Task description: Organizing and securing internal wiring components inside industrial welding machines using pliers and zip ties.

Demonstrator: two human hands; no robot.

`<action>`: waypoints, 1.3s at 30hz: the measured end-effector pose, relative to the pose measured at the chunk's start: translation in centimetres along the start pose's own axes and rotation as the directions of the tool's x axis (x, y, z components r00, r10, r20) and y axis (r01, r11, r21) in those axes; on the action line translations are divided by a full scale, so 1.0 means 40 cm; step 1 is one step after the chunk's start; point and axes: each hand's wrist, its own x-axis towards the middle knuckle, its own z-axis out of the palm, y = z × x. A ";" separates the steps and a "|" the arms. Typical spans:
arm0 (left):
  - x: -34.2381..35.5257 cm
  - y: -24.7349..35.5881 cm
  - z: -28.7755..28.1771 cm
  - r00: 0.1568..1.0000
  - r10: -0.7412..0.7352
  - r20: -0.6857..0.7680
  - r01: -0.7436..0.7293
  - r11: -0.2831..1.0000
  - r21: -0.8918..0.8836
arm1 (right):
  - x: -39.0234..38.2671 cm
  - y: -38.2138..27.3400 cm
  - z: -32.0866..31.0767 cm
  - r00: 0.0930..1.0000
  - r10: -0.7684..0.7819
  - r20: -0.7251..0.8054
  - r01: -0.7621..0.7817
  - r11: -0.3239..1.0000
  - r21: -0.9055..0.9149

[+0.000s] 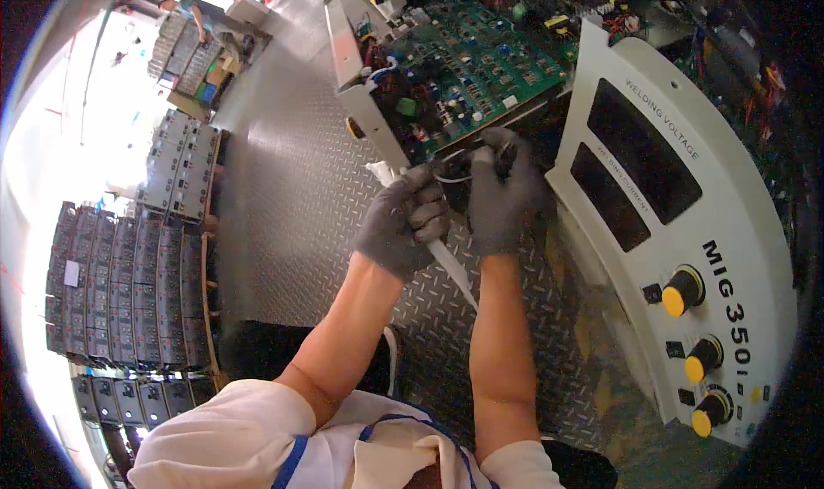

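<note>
My left hand [401, 219], in a grey glove, is closed around a long, narrow white bundle [452, 268] that looks like cable ties. Its ragged upper end sticks out above the thumb and its thin tail points down toward my right forearm. Close by, my gloved right hand [499, 189] has its fingers curled in a pinch at a thin white cable tie [457, 180], which bends in a loop between both hands beside dark wiring. Directly beyond the hands lies a green circuit board [481, 69] in an opened machine frame. My right fingers partly hide the wiring.
A pale front panel [687, 189] with dark windows and yellow-capped knobs [683, 292] stands at right. A metal bracket [369, 120] edges the board. Stacked dark units [129, 292] line the left, above diamond-plate flooring [283, 189]. Another person [206, 21] bends over boxes far left.
</note>
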 end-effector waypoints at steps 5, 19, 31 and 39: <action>0.007 -0.015 0.025 0.995 -0.008 -0.100 0.012 0.999 0.038 | -0.037 -0.062 -0.030 0.999 0.033 -0.030 -0.034 0.997 -0.065; 0.083 0.010 -0.029 0.992 0.013 -0.127 0.008 0.987 0.163 | -0.035 -0.020 -0.056 0.865 0.095 0.493 -0.105 0.994 -0.007; 0.070 -0.065 0.049 0.933 0.121 -0.338 -0.068 0.984 0.163 | -0.016 -0.044 -0.064 0.810 0.297 0.507 -0.554 0.671 0.493; 0.084 -0.056 0.053 0.903 0.055 -0.425 -0.010 0.994 0.107 | -0.059 -0.070 -0.048 0.713 0.554 0.429 -0.698 0.506 0.507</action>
